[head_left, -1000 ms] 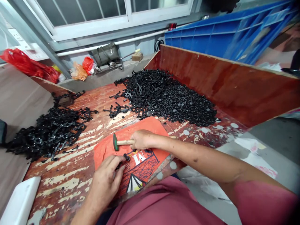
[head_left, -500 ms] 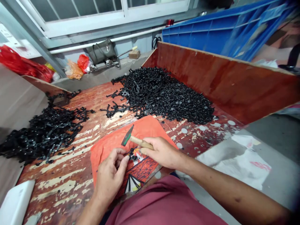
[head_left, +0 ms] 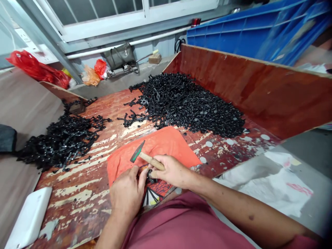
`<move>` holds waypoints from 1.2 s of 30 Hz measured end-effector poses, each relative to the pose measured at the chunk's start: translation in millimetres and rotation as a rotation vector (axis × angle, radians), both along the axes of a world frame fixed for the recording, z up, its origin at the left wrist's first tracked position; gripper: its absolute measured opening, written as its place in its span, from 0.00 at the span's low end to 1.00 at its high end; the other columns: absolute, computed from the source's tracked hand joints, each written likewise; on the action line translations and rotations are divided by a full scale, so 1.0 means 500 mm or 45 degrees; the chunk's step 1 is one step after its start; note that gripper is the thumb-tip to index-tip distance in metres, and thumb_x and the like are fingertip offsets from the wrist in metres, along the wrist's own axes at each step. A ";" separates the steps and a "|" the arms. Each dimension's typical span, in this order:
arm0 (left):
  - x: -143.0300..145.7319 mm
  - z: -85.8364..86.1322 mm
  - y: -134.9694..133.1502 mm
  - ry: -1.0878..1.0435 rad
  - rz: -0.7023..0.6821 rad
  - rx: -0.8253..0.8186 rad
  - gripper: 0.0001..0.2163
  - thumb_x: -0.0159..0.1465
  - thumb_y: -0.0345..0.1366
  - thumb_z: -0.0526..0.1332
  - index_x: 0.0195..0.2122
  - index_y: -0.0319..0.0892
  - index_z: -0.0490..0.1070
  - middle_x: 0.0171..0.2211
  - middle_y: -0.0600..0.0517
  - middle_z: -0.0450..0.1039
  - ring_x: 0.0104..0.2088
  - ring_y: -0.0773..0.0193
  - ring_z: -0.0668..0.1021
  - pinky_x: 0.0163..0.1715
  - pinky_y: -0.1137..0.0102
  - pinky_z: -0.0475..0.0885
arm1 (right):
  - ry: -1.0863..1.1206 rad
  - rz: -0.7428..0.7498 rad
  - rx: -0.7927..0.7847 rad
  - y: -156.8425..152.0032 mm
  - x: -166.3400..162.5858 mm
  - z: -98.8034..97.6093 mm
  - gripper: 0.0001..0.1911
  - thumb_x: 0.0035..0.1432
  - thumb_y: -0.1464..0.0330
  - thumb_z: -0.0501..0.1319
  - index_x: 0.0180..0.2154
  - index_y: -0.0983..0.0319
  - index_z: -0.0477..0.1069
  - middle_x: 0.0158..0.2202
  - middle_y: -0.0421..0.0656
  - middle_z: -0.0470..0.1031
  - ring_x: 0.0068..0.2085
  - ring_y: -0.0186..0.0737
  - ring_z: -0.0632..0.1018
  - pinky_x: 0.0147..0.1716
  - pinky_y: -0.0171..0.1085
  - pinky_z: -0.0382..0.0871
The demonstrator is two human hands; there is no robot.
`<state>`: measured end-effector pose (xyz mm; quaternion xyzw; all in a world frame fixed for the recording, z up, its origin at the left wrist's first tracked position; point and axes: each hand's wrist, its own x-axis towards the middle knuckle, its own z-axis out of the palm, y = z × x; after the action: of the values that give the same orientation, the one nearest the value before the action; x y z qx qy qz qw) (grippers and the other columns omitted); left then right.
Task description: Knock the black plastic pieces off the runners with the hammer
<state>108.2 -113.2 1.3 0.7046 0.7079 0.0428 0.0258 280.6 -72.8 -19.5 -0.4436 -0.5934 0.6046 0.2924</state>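
Observation:
My right hand [head_left: 174, 172] grips the wooden handle of a small hammer [head_left: 151, 160]. The hammer's dark, flat head with green paint points up and left over an orange printed cloth [head_left: 160, 142]. Just left of it, my left hand [head_left: 127, 189] is closed, thumb and fingertips pinched at a small black part that they mostly hide. Several small round black parts [head_left: 153, 177] sit between the two hands, close to the right fingertips. The cloth lies on the worn red board in front of my body.
A large heap of black pieces [head_left: 181, 103] lies behind the cloth, another pile [head_left: 64, 138] to the left. A red-brown board wall [head_left: 249, 86] borders the right side, with a blue crate [head_left: 233, 38] beyond. A white box [head_left: 29, 218] lies front left; a white sack [head_left: 264, 183] lies right.
My hands have come closer together over the small black parts, and the right fingertips now reach down to them with the hammer still held. The camera view has shifted slightly left.

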 end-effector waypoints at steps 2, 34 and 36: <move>-0.003 0.003 -0.007 -0.051 0.101 -0.125 0.20 0.68 0.52 0.48 0.37 0.46 0.75 0.28 0.45 0.78 0.29 0.53 0.78 0.24 0.69 0.56 | 0.032 -0.008 0.013 -0.010 -0.004 0.001 0.08 0.51 0.71 0.65 0.36 0.62 0.71 0.30 0.35 0.73 0.31 0.33 0.72 0.31 0.30 0.65; -0.010 -0.042 0.102 -1.500 0.090 -0.257 0.11 0.52 0.40 0.68 0.32 0.41 0.71 0.27 0.55 0.72 0.28 0.66 0.72 0.30 0.73 0.66 | -0.844 -0.141 0.550 -0.073 0.146 0.023 0.18 0.68 0.65 0.52 0.56 0.51 0.72 0.38 0.40 0.82 0.38 0.41 0.80 0.36 0.34 0.67; -0.012 -0.050 0.103 -1.421 0.066 -0.244 0.09 0.53 0.39 0.67 0.32 0.41 0.71 0.27 0.55 0.72 0.29 0.66 0.73 0.29 0.73 0.66 | -0.825 -0.145 0.544 -0.072 0.146 0.023 0.19 0.67 0.66 0.52 0.56 0.50 0.72 0.38 0.40 0.82 0.38 0.41 0.80 0.37 0.35 0.68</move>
<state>102.3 -61.8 -23.6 0.5520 0.6047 0.3452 0.4588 353.8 -108.9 -8.1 -0.5729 -0.7419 0.2789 0.2089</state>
